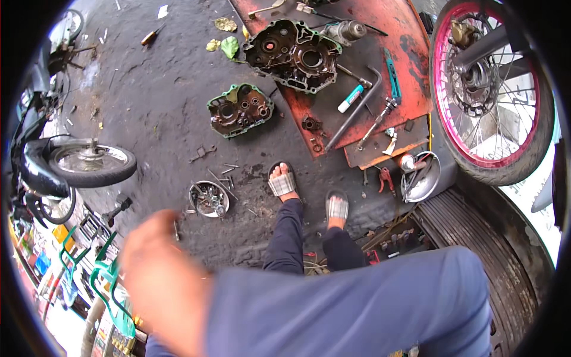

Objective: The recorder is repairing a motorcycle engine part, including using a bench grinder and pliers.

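Where the blurred hand (157, 276) hangs, a bowl (209, 198) (small parts inside).

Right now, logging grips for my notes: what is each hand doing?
Left hand: blurred, raised near the camera; open or closed cannot be told, nothing visibly held.
Right hand: not in view.

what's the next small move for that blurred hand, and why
Probably a reach down to the small round bowl of bolts. The left hand is blurred, seems empty and is raised just short of it; the engine case halves lie farther off. The right hand is not in view.
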Demonstrator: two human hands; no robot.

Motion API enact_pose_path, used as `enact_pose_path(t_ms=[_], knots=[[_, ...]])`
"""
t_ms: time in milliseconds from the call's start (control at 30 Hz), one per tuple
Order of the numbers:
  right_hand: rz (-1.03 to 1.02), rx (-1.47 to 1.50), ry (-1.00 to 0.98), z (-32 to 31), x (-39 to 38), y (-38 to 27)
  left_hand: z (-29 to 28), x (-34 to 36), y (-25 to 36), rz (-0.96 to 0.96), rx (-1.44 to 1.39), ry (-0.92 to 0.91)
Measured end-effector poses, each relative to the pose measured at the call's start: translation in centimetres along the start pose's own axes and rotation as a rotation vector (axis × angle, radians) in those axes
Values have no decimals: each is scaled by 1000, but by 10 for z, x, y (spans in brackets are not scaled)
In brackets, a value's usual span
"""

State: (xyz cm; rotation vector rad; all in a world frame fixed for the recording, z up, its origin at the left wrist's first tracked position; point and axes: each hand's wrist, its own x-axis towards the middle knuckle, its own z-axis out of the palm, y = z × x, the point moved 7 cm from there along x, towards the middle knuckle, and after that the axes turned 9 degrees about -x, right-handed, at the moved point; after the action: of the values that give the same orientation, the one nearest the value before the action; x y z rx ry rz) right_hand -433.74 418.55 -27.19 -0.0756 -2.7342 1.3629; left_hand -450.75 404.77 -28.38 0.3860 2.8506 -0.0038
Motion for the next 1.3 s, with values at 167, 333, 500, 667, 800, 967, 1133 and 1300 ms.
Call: enact_pose_path(t_ms=[167, 333, 500, 667, 800, 967, 1133, 1300], knots=[[-166, -138, -135, 101, 6, -212, -79, -20, -263, 138, -68, -351], [-284, -312, -302, 65, -53, -144, 3, -126, -207, 371, -254, -763], [164, -170, -373, 192, -171, 48, 145, -292, -52, 567, -343, -1175], [193, 426, -541, 278, -254, 159, 293, -203, -13, -164, -1535, -869], [496, 1156, -369, 339, -290, 212, 400, -165, 49, -266, -2105, -1058], [632, 1265, -69, 301, -286, 252, 425, -149, 80, -35, -2065, -1037], [482, 1193, -91, 269, -300, 237, 415, -180, 83, 281, -2119, -1244], [470, 1245, 15, 253, -312, 213, 398, -207, 77, 410, -2206, -1236]])
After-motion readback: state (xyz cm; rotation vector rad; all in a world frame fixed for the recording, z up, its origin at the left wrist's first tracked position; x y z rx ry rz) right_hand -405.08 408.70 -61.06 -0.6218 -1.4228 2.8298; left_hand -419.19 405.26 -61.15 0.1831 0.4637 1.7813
